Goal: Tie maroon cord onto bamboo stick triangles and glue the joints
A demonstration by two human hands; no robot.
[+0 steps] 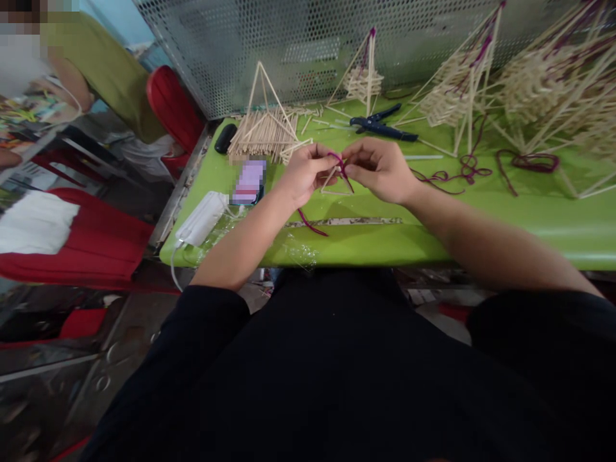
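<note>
Over the green tabletop (481, 221), my left hand (307, 172) and my right hand (378, 170) meet with fingertips almost touching. Between them is a purple cord (343, 172), looped and crossed, pinched by the fingers of both hands. A small triangle of thin wooden sticks (337, 192) shows just under the cord, close to my left fingers; how the two are joined is partly hidden. Below my left hand another length of purple cord (312, 224) hangs or lies toward the table edge.
Behind my hands lie dark cutters (382, 125) and a pile of sticks (262, 138). Stick pyramids (452, 96) stand at the back right, near a coiled cord (534, 162). A phone (249, 181) and white power bank (205, 218) lie left. A person (106, 70) sits beyond.
</note>
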